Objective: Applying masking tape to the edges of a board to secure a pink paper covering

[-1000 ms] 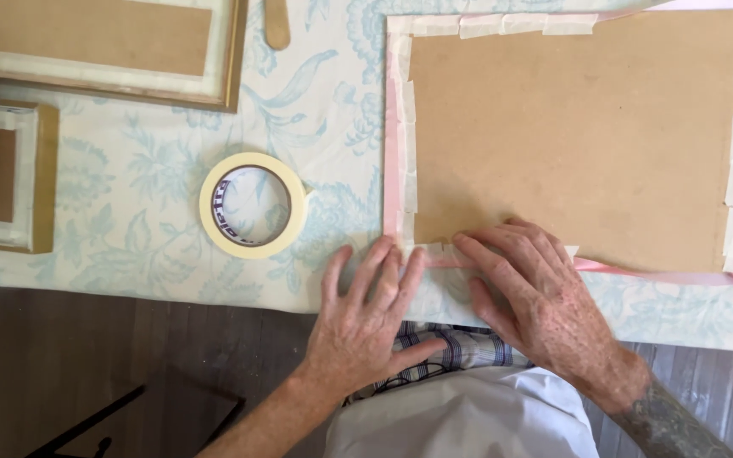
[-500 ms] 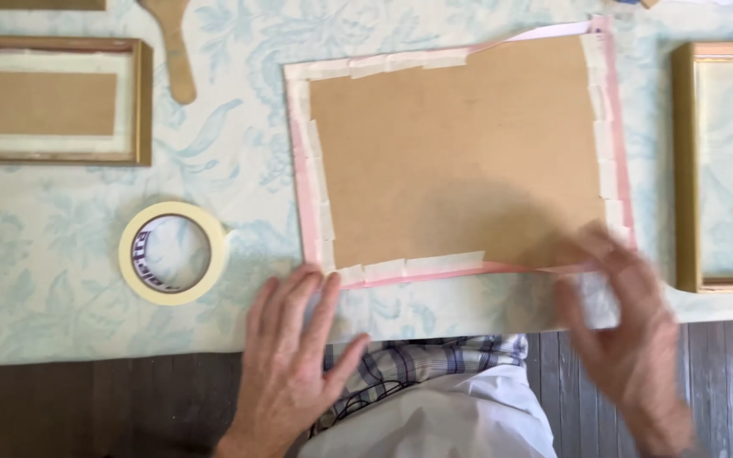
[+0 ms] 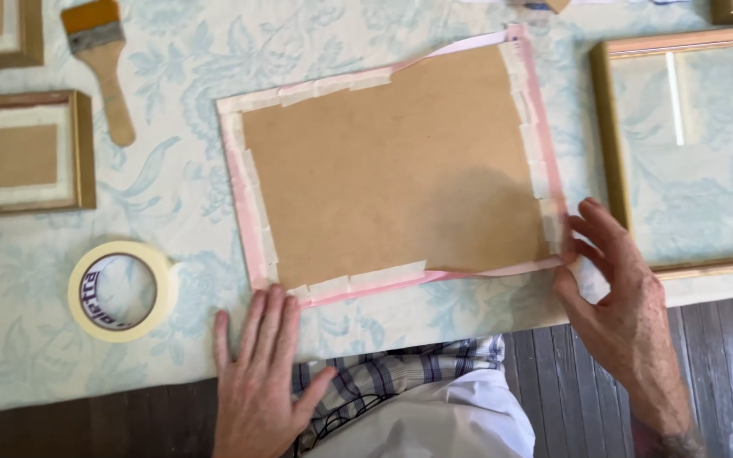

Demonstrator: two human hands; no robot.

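Note:
A brown backing board (image 3: 392, 170) edged with pink paper and strips of cream masking tape lies tilted on the floral tablecloth (image 3: 171, 110). My left hand (image 3: 260, 373) rests flat on the cloth, fingertips touching the board's near-left corner. My right hand (image 3: 617, 297) is at the board's near-right corner, fingers pinching the pink edge and a strip of tape there. A roll of masking tape (image 3: 120, 290) lies on the cloth to the left of my left hand.
A paintbrush with a wooden handle (image 3: 105, 59) lies at the far left. A gold picture frame (image 3: 23, 153) sits at the left edge, a larger empty gold frame (image 3: 685, 148) at the right. The table's near edge (image 3: 86, 399) meets dark floorboards (image 3: 723, 356).
The view has swung; the board now sits more tilted and central. My right hand slid along the near edge from the middle to the right corner. My left hand stayed near the left corner.

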